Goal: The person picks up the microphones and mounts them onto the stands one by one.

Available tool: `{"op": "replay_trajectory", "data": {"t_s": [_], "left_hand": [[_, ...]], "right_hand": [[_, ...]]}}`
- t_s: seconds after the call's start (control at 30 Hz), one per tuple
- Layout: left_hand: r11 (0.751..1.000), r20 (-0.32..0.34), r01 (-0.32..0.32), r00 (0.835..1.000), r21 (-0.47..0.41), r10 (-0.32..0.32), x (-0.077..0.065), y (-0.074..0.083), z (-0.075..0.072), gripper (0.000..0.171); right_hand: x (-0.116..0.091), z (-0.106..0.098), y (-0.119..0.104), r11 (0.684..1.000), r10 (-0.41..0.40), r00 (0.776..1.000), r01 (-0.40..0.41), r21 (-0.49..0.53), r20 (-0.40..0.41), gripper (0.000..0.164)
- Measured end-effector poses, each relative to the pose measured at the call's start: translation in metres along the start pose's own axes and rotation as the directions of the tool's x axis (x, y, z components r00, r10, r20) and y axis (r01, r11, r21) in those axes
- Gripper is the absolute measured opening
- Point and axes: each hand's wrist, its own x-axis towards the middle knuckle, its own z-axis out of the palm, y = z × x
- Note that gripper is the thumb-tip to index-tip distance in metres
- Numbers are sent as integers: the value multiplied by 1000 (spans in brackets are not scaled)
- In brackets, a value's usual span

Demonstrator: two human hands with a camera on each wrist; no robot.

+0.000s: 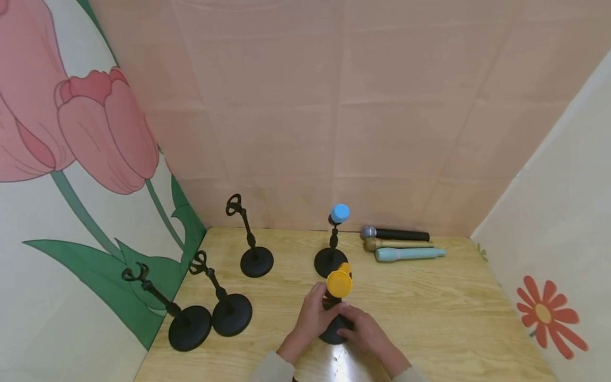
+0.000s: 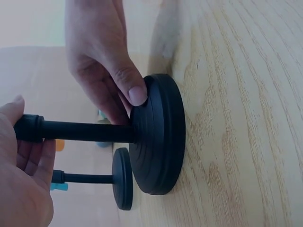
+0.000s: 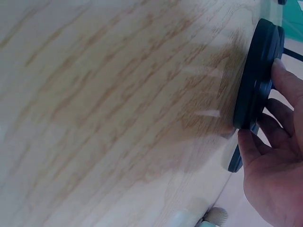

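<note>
A black microphone stand (image 2: 158, 137) with a round base holds a yellow microphone (image 1: 339, 284) at its top, close to the near edge of the table. My left hand (image 1: 312, 315) grips the stand's upper stem, fingers and thumb around the collar (image 2: 29, 127). My right hand (image 1: 367, 331) holds the round base (image 3: 258, 80) by its edge, thumb on the upper face and fingers at the rim. Just behind, a second black stand (image 1: 330, 261) carries a blue-topped microphone (image 1: 340, 213). The yellow microphone's handle is mostly hidden in the head view.
Three black stands with bare clips stand at the left: one at the back (image 1: 256, 261), two nearer (image 1: 232, 314), (image 1: 190, 328) side by side. At the back right lie a black microphone (image 1: 401, 234), a gold one (image 1: 401, 244) and a light blue one (image 1: 410, 254).
</note>
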Motion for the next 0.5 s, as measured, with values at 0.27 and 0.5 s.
{"op": "replay_trajectory", "data": {"t_s": [0.27,0.5], "left_hand": [[998,77,-58,995,-24,59,0,-2,-4,27],[997,218,-54,974,-60,66,1,-1,-12,31]], "right_hand": [[0,1,1,1000,-15,1000,15,22,-10,57],[0,1,1,999,1,1000,-2,44,16,54]]}}
